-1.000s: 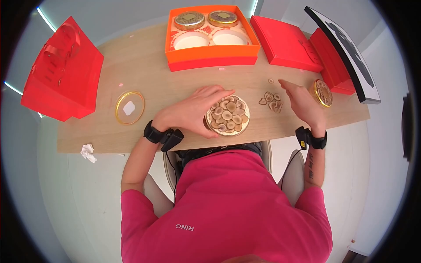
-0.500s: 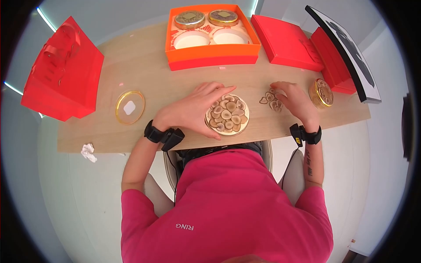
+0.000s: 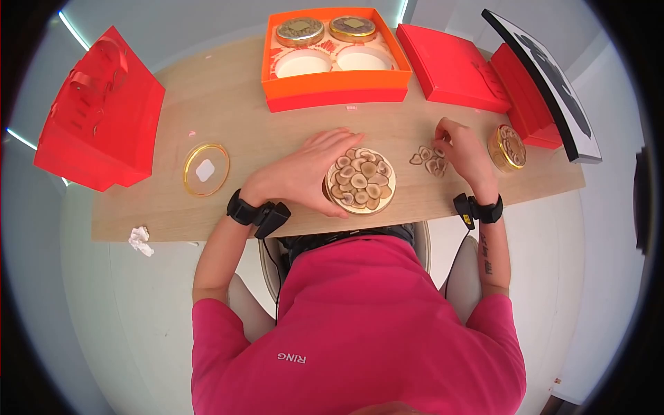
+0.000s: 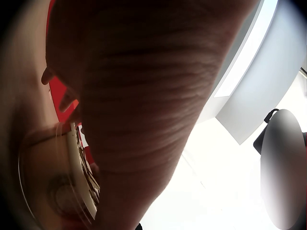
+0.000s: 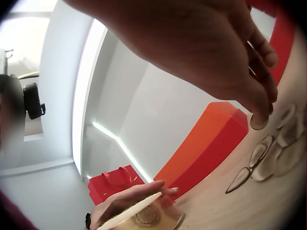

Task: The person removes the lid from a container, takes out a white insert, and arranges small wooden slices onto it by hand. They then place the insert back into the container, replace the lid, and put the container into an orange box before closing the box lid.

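Observation:
My left hand point(image 3: 304, 169) is curved round a clear round jar point(image 3: 360, 181), thumb at its near side and fingers at its far side. Dried round slices with dark rims lie overlapped across the jar's pale top. In the right wrist view, my right hand point(image 5: 206, 52) pinches one such slice point(image 5: 259, 122) between thumb and fingertips. Just beneath it, several loose slices point(image 5: 261, 152) lie on the wooden table. A second gold-rimmed jar point(image 3: 507, 149), with slices showing at its top, stands to the right of this hand. The left wrist view is mostly filled by my palm and wrist.
An orange-red box point(image 3: 335, 84) at the back holds two jars beside two round hollows. Right of it are a red box lid point(image 3: 453, 66) and a black-edged panel point(image 3: 546, 83). Leftward lie a gold-rimmed clear lid point(image 3: 205, 170), a red gift bag point(image 3: 104, 131) and crumpled tissue point(image 3: 140, 239).
My right hand has come left and inward from beside the second jar to the loose slices, its fingers closing to a pinch on one. The left hand has stayed on its jar.

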### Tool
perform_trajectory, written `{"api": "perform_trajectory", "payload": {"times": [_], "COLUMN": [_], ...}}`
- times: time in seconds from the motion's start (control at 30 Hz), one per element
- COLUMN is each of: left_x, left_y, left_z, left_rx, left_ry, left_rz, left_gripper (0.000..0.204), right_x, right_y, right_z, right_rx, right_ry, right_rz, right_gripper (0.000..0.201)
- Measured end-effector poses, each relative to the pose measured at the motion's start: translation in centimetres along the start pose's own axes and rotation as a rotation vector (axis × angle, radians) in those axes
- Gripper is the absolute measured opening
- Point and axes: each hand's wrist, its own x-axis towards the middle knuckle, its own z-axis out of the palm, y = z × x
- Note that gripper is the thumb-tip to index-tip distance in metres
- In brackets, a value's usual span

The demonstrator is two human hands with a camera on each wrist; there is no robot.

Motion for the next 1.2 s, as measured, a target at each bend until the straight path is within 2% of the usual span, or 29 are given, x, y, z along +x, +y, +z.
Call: {"api": "perform_trajectory", "payload": {"times": [0.1, 0.2, 0.3, 0.43, 0.8, 0.9, 1.2], "left_x": [-0.2, -0.3, -0.3, -0.1, -0.1, -0.1, -0.1], "left_y": [-0.2, -0.3, -0.4, 0.0, 0.0, 0.0, -0.1], "left_z": [0.2, 0.2, 0.2, -0.1, -0.1, -0.1, 0.0], "left_rx": [0.046, 0.085, 0.096, 0.088, 0.074, 0.075, 0.079], "left_ry": [0.002, -0.034, -0.039, -0.047, -0.044, -0.042, -0.040], "left_rz": [-0.023, -0.027, -0.017, -0.028, -0.023, -0.021, -0.023], "left_gripper": [0.133, 0.134, 0.133, 0.129, 0.124, 0.125, 0.125], "right_x": [-0.5, -1.6, -2.2, -3.4, -4.4, -4.6, -4.6], "right_y": [-1.7, -5.6, -7.3, -9.2, -10.2, -9.8, -9.8], "right_z": [-0.2, -1.3, -0.5, -1.1, -1.8, -1.4, -1.7], "right_rx": [0.128, 0.177, 0.276, 0.291, 0.303, 0.345, 0.313], "right_ry": [0.137, 0.105, 0.088, 0.000, -0.190, -0.220, -0.317], "right_rz": [-0.128, -0.149, -0.206, -0.191, -0.159, -0.211, -0.177], "right_gripper": [0.012, 0.010, 0.014, 0.013, 0.013, 0.012, 0.011]}}
